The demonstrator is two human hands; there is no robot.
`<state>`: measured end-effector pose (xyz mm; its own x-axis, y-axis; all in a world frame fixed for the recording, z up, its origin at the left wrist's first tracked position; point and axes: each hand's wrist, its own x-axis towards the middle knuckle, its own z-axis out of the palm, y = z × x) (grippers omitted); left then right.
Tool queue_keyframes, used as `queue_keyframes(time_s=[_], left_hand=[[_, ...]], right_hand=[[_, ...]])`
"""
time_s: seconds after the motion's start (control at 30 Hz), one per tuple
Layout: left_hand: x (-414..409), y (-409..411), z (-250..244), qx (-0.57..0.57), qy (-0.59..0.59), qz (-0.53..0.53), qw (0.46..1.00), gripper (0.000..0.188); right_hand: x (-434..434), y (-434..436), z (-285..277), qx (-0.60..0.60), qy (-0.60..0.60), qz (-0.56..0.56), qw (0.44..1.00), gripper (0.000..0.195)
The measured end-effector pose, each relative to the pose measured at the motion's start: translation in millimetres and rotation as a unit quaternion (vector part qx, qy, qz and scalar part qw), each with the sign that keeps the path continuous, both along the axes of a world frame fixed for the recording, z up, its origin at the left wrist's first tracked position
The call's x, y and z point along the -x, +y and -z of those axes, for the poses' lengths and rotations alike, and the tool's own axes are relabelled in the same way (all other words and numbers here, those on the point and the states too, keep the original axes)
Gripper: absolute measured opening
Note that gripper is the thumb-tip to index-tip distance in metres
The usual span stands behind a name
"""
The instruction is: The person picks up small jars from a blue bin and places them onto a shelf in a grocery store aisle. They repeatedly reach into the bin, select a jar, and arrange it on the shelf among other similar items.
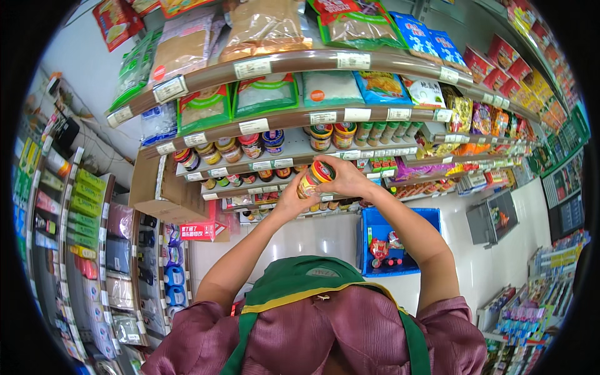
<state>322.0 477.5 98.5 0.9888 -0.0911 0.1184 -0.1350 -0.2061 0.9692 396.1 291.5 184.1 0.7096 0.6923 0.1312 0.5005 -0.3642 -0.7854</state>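
Note:
Both my hands hold one glass jar (309, 183) with a red, yellow and green lid, tilted, in front of the shelves. My left hand (294, 199) grips its left side and lower part. My right hand (346, 177) is closed around its upper right side, by the lid. Just beyond, on the middle shelf, two similar lidded jars (321, 137) stand side by side. Green-capped shaker bottles (376, 133) stand in a row to their right, and jars with red, yellow and purple lids (251, 146) stand to their left.
A blue plastic crate (402, 269) with several packed goods stands on the floor at the right. A cardboard box (154, 187) juts out at the left above a red carton (201, 231). Bagged goods fill the upper shelves (300, 115). A grey bin (492, 218) stands farther right.

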Motion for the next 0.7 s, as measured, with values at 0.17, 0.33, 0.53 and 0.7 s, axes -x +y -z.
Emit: queue_keyframes(time_s=[0.17, 0.33, 0.53, 0.7], left_hand=[[-19.8, 22.5, 0.4, 0.057, 0.036, -0.042, 0.997, 0.082], [-34.2, 36.9, -9.9, 0.017, 0.022, -0.063, 0.998, 0.076], [-36.3, 37.9, -26.6, 0.008, 0.019, -0.106, 0.994, 0.069], [-43.2, 55.1, -27.5, -0.059, 0.003, -0.138, 0.989, 0.065]], right_hand=[[-18.6, 35.0, 0.3, 0.037, -0.16, 0.005, 0.986, 0.067], [-48.2, 57.1, 8.0, 0.124, -0.313, 0.003, 0.942, 0.062], [-76.6, 73.8, 19.2, 0.149, -0.441, 0.025, 0.885, 0.065], [-106.7, 90.3, 26.4, 0.253, -0.322, -0.011, 0.912, 0.066]])
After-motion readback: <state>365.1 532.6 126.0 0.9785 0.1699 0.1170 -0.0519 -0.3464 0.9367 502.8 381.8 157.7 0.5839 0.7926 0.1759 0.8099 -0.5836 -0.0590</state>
